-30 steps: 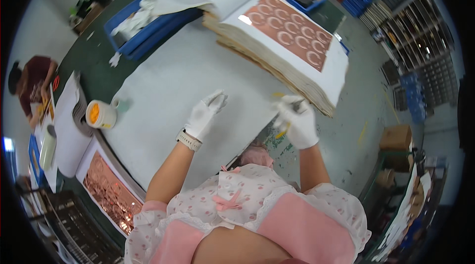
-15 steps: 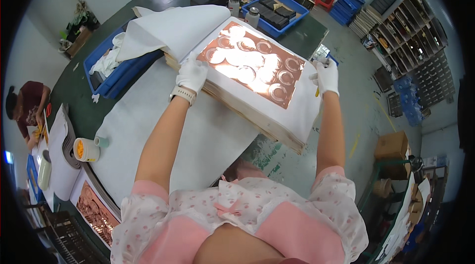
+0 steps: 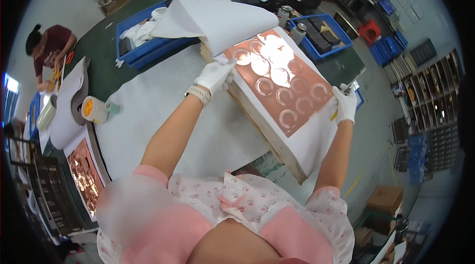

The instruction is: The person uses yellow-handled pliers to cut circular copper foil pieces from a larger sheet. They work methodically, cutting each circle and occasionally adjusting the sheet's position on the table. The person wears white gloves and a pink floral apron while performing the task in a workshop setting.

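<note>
A shiny copper sheet (image 3: pixel 277 96) with raised ring shapes lies at a slant over a thick stack of white sheets (image 3: pixel 316 137). My left hand (image 3: pixel 216 76), in a white glove, pinches its left edge near the far corner. The white-gloved right hand (image 3: pixel 345 104) is closed on the right corner, and a thin yellow tool (image 3: pixel 334 115) pokes out beneath its fingers. What the tool is, I cannot make out. Behind the copper, the turned-back white sheets (image 3: pixel 222 19) curl over the far end of the stack.
Blue trays hold white cloths (image 3: pixel 143 28) at far left and dark blocks (image 3: pixel 319 36) at far right. Two metal-topped bottles (image 3: pixel 298 32) stand by the right tray. A tub of orange pieces (image 3: pixel 94 109) sits left. Beyond it a co-worker (image 3: pixel 52 51) works at the table.
My right hand has come in from beside the copper sheet to its right corner. The left hand has shifted a little onto its edge. The whole view has swung left.
</note>
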The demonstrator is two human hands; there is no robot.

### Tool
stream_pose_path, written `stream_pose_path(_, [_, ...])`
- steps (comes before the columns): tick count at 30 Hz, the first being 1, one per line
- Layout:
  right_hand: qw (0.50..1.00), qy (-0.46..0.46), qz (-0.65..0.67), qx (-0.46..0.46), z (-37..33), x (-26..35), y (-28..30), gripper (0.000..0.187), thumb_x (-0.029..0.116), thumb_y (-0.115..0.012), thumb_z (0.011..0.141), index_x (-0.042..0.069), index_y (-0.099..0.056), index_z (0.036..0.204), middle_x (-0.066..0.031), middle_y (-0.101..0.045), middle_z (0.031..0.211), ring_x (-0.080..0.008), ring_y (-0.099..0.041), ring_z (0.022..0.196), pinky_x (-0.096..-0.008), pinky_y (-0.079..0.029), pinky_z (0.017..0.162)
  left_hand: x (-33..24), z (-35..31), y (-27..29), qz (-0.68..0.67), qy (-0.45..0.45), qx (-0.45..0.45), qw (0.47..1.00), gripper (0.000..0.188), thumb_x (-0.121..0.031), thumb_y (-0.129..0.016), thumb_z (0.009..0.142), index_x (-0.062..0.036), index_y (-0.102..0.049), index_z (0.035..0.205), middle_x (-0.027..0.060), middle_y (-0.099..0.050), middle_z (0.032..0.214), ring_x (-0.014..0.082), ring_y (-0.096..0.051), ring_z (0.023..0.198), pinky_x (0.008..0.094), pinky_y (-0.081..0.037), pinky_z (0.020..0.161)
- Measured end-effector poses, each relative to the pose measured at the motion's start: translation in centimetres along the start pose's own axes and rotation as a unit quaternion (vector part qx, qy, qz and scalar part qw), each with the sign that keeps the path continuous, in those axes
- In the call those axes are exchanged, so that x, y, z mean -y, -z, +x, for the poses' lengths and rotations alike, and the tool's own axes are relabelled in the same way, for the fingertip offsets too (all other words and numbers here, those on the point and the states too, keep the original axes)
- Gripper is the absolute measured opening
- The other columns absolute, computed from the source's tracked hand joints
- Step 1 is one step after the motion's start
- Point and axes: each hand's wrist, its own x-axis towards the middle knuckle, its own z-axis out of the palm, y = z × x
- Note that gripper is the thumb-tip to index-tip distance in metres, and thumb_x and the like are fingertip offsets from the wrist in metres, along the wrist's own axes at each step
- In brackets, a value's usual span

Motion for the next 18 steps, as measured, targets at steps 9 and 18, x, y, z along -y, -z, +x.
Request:
stream_pose_path(9, [0.976, 0.210, 0.018, 0.061, -16.3, 13.3, -3.3, 0.033, -0.006, -0.068, 0.078, 0.000, -0.054, 0.107, 0.0005, -0.055, 0.076, -0.0015, -0.044, 0.058, -0.0156, -0.033, 0.049, 4.9, -8.6, -4.7, -0.635, 0.058, 0.279, 0.718, 0.063, -0.058, -0.047, 0.092, -0.0086, -0.048, 0.132, 0.0074, -0.057, 0.125, 0.0193, -0.055, 0.114, 0.0352, -0.047, 0.094])
stream_pose_path(18, [0.920, 0.360, 0.100, 0.115, -22.9, 14.9, -5.3, 0.039, -0.018, -0.064, 0.070, 0.002, -0.054, 0.103, -0.0057, -0.059, 0.078, -0.0054, -0.052, 0.066, -0.0165, -0.038, 0.056, 5.5, -17.6, 2.9, -0.547, -0.093, 0.068, 0.829, 0.044, -0.028, -0.054, 0.097, -0.0083, -0.047, 0.136, -0.0006, -0.047, 0.131, 0.0089, -0.047, 0.119, 0.0267, -0.044, 0.095])
